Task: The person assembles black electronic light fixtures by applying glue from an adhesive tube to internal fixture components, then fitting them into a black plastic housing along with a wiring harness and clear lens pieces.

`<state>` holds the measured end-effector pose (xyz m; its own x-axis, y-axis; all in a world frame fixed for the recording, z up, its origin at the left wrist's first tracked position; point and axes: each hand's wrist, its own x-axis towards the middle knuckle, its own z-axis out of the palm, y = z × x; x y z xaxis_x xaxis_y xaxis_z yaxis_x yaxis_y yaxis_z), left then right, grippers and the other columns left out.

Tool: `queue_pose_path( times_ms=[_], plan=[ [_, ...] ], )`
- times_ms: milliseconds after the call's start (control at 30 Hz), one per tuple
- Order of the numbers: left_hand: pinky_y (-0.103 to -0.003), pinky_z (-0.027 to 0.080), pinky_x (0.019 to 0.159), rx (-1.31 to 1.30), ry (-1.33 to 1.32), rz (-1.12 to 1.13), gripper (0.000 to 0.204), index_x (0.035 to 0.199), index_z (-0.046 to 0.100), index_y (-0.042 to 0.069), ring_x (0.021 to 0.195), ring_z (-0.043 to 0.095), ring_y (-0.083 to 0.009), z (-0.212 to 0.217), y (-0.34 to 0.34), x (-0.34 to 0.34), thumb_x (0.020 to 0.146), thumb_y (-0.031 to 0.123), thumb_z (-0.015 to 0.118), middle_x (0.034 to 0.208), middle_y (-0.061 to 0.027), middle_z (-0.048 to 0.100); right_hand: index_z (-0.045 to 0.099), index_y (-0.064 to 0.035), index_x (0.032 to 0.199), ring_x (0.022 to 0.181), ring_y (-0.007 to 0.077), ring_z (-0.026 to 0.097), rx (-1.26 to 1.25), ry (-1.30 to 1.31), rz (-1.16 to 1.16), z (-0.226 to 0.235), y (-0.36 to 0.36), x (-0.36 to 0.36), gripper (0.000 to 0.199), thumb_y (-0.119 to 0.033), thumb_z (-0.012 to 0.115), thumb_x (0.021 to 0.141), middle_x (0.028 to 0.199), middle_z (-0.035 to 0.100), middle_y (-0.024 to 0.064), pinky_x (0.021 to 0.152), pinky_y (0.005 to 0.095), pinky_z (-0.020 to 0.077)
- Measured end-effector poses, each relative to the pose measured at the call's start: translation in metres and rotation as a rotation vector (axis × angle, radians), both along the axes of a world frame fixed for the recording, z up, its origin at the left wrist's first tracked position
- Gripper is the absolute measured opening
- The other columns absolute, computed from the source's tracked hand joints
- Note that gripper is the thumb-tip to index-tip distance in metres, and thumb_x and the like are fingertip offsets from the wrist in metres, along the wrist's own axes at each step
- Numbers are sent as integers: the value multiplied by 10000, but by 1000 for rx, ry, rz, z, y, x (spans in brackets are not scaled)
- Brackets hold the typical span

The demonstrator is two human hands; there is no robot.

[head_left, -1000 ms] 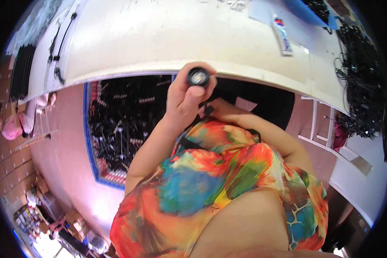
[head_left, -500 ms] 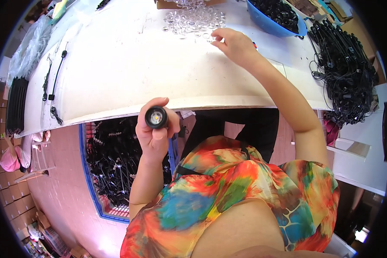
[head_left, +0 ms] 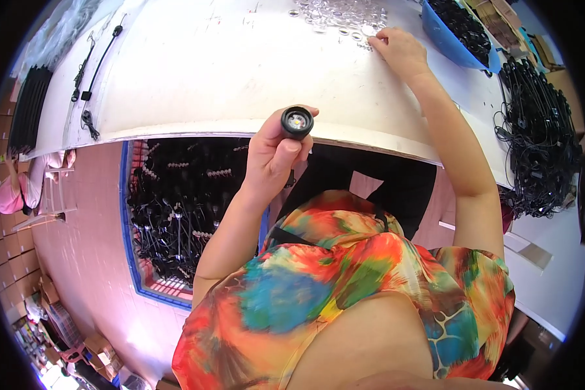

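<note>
My left hand (head_left: 273,156) holds a small black cylindrical lamp head (head_left: 297,122) upright, its round lens end facing the camera, just in front of the white table's near edge (head_left: 195,127). My right hand (head_left: 400,49) reaches far across the table and pinches a small clear round disc (head_left: 368,30) at the edge of a heap of clear round discs (head_left: 338,13). My forearms come up from a bright multicoloured garment (head_left: 344,286).
A blue bowl of black parts (head_left: 458,29) stands at the far right. Bundles of black cables (head_left: 539,123) lie on the right. Black cords (head_left: 88,71) lie on the table's left. A blue crate of black wired parts (head_left: 175,208) sits on the floor below.
My right hand has gone out from near my body to the heap of clear discs. My left hand with the black lamp head has stayed near the table's edge.
</note>
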<state>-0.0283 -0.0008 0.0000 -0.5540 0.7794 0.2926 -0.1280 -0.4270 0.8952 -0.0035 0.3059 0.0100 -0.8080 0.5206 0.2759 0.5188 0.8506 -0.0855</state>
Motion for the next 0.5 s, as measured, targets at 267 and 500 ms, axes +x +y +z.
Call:
queue_pose_path(
  times_ms=[267,500],
  plan=[
    [-157,300,516,-30,-140,-86,235,992,531,-2,567,369,-27,-12,6,4,815,150,561,655,50,439,648,-54,895,723,114,549,-468,175,578,66,-77,29,168,-160,600,773,806,615,34,585,222,384],
    [-162,337,527,-74,-52,-52,223,973,553,32,582,402,-25,-15,17,11,799,166,590,689,52,490,657,-59,851,663,175,580,-570,179,974,85,-123,54,164,-159,654,721,731,601,53,560,255,438]
  ],
)
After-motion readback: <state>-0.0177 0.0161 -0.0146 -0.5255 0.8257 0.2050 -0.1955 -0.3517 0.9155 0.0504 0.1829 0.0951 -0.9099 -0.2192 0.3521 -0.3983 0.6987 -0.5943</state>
